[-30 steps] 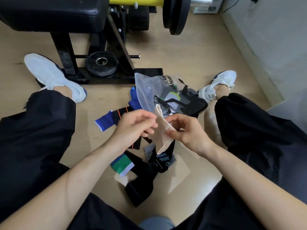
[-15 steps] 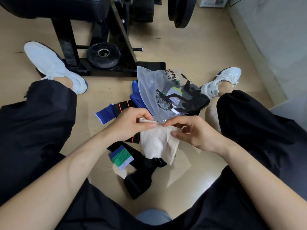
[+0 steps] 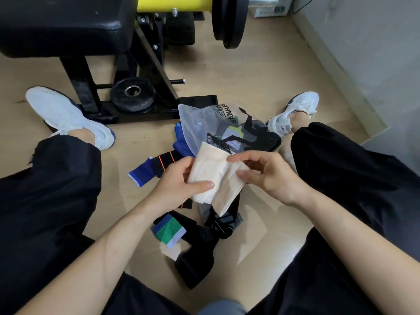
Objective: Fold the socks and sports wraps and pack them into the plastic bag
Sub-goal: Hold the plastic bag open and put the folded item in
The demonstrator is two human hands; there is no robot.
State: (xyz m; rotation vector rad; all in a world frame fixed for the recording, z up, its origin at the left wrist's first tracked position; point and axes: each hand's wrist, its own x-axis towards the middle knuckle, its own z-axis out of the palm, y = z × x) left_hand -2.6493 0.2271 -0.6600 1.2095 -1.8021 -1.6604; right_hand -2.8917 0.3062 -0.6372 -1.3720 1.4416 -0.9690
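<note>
A beige sports wrap (image 3: 213, 176), partly folded, is held above the floor between my legs. My left hand (image 3: 179, 183) grips its left side, thumb pressed across the cloth. My right hand (image 3: 266, 173) pinches its right edge between thumb and fingers. Just beyond lies the clear plastic bag (image 3: 204, 123) with black and green printing and dark items inside. Under my hands on the floor are a blue wrap (image 3: 141, 172), a black wrap with orange stripes (image 3: 166, 161), a green and blue band (image 3: 169, 233), a black sock (image 3: 195, 262) and a black and grey sock (image 3: 221, 223).
A black weight bench frame (image 3: 145, 64) with a small weight plate (image 3: 133, 94) stands ahead on the wooden floor. A large plate (image 3: 227, 21) hangs on a yellow bar. My white shoes (image 3: 66, 117) (image 3: 293, 112) flank the pile. A grey wall (image 3: 363, 53) runs along the right.
The beige wrap has been turned and flattened into a wider fold; my left thumb now lies across it and my right hand has shifted to its right edge.
</note>
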